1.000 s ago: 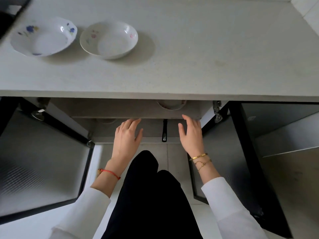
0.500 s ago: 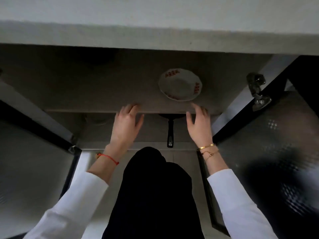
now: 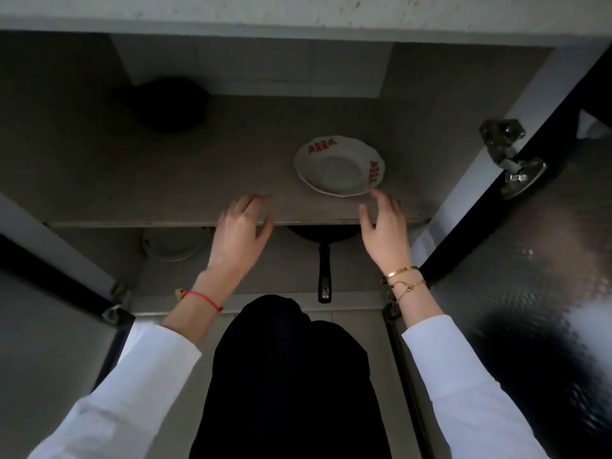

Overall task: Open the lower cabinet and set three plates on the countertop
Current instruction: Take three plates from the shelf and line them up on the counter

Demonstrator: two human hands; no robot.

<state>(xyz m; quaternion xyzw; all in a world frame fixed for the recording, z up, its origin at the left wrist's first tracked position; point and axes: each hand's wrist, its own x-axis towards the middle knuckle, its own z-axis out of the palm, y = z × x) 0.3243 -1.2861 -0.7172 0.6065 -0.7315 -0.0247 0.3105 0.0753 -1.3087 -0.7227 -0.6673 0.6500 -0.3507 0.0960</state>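
- Lower cabinet [image 3: 99, 160]: both doors swung wide, so the inside shelf [image 3: 165, 180] is reachable; desk [image 3: 298, 11] edge runs above it.
- Frying pan [image 3: 324, 256]: on the cabinet floor under the shelf, handle toward the opening; not needed.
- Plate [image 3: 339, 167]: white, red rim pattern, flat on the shelf near its front edge, right of centre.
- Right hand [image 3: 384, 233]: fingers spread, empty, tips just short of the plate rim; likely first to grasp.
- Left hand [image 3: 240, 233]: open, empty, over the shelf edge, well left of the plate.

A single head-worn wide-angle camera looks forward and down, from close in, into the open lower cabinet's grey inner shelf [image 3: 165, 180]. The pale stone countertop edge [image 3: 298, 14] runs along the top of its view.
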